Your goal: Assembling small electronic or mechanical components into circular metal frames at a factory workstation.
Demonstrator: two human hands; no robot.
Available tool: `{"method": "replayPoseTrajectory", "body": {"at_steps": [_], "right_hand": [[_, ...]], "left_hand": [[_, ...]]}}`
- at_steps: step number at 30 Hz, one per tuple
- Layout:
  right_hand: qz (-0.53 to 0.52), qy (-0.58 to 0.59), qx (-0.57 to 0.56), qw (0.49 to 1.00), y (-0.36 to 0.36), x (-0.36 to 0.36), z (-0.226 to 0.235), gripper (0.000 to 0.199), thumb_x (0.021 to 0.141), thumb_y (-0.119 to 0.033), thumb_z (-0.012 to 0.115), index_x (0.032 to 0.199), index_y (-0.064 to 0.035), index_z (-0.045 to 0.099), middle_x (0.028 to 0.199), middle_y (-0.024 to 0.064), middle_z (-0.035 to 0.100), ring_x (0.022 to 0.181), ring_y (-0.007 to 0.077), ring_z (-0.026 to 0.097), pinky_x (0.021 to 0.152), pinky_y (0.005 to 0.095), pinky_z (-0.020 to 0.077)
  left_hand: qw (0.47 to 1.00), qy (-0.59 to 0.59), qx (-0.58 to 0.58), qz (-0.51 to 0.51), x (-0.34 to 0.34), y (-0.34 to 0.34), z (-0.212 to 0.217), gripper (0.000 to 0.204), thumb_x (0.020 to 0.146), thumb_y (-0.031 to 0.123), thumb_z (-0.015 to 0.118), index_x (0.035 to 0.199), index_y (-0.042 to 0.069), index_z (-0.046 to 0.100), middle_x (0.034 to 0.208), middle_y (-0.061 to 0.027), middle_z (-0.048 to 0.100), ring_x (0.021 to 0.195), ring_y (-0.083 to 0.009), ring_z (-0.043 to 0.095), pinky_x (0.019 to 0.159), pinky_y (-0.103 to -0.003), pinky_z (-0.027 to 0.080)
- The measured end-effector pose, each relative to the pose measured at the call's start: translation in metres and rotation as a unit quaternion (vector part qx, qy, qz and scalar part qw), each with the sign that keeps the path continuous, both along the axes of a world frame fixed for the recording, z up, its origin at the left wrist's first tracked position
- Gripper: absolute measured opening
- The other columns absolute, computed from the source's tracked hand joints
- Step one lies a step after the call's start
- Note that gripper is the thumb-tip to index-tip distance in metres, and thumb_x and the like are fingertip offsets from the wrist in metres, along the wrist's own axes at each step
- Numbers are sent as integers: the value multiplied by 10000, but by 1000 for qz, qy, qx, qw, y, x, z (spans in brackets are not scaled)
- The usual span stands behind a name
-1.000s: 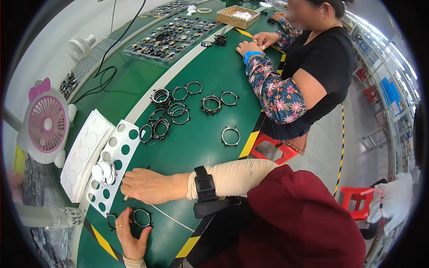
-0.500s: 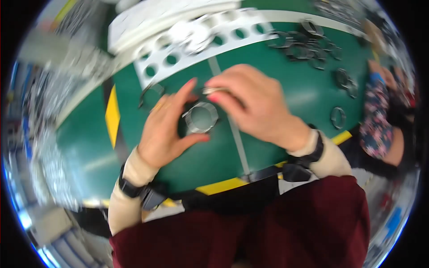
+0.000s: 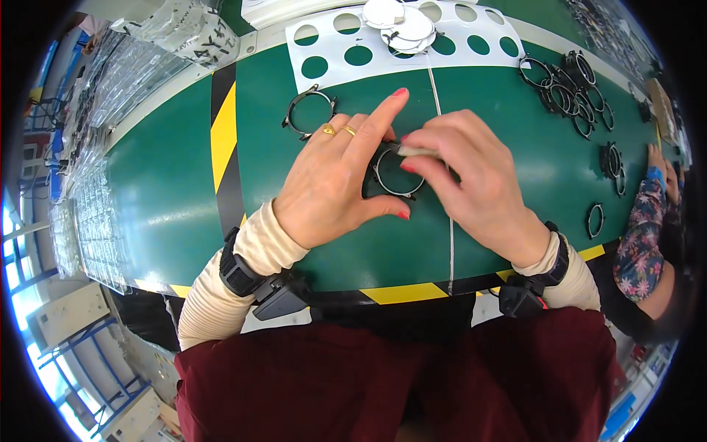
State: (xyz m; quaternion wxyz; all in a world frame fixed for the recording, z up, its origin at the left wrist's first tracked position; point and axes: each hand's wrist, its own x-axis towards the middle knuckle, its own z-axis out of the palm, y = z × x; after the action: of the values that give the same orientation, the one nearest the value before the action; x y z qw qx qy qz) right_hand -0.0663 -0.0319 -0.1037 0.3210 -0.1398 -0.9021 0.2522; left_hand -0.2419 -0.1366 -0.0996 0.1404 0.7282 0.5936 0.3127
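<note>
While both hands are meeting over the green table, a black ring frame is lying flat between them.
The left hand is bracing the frame's left edge, thumb curled under and index finger pointing far; the right hand is pinching a small pale piece at the frame's far rim. 1 more ring frame is lying just far-left, near a white sheet with round holes; more rings are clustering far right.
</note>
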Motion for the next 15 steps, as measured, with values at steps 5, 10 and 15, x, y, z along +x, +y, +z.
{"method": "replayPoseTrajectory", "body": {"at_steps": [5, 10, 15], "right_hand": [[-32, 28, 4, 999, 8, 14, 4, 186, 786, -24, 719, 965, -45, 673, 907, 81, 628, 778, 248, 615, 623, 336, 505], [-54, 19, 14, 998, 40, 39, 21, 164, 796, -33, 700, 956, -61, 676, 912, 73, 636, 790, 259, 624, 631, 335, 514], [-34, 86, 24, 995, 87, 98, 13, 156, 761, -55, 635, 915, -61, 612, 871, 66, 559, 829, 248, 575, 603, 327, 488]], "left_hand": [[999, -16, -28, -5, 9, 1, 5, 1116, 591, 230, 889, 1499, 37, 269, 1021, -104, 592, 900, -314, 540, 849, -405, 434], [997, -51, -46, -23, 28, 38, 21, 1142, 572, 228, 899, 1501, 29, 266, 1030, -117, 597, 916, -326, 544, 862, -408, 440], [994, -74, -73, 31, 95, 72, 18, 1158, 559, 194, 905, 1503, 15, 259, 1130, -125, 612, 946, -273, 553, 874, -375, 451]]}}
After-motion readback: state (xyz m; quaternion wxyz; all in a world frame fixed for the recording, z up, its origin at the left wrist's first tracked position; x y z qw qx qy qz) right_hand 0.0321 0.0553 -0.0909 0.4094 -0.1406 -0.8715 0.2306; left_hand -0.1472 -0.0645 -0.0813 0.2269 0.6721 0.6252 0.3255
